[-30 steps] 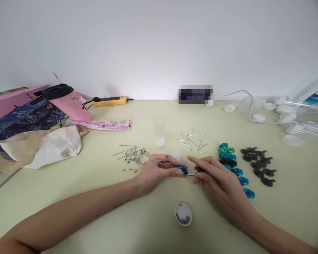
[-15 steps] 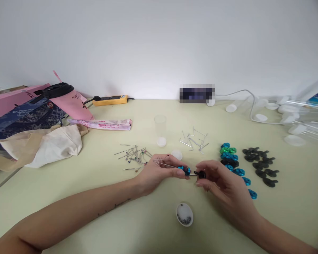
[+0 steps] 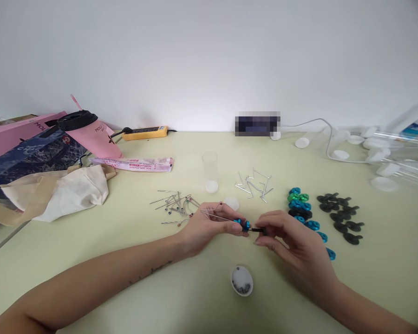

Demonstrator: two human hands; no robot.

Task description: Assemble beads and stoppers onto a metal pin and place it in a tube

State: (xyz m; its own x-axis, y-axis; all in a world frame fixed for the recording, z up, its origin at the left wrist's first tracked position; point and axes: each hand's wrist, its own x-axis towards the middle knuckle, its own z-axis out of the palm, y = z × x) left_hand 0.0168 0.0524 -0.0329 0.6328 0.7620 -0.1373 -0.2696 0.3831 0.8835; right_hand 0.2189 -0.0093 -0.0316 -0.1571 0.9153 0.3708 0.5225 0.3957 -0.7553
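Pinching a blue piece (image 3: 243, 225) between the thumb and fingers of the left hand (image 3: 207, 229), up over the near middle of the table (image 3: 181, 297). Holding a black piece (image 3: 259, 230) with the fingertips of the right hand (image 3: 294, 239), just to the right of the blue piece, nearly end to end with it. Also letting a thin wire (image 3: 216, 215) poke out left across the left hand. Maybe risking a drop of the black piece, by gripping such a small thing with only the fingertips. Maybe risking a spill of dark bits (image 3: 243, 289) from the white cap (image 3: 242, 274) on the near side, by dipping a hand too low. Pointing one end of the black piece left, toward the blue piece, and setting its long way from left to right, almost flat.
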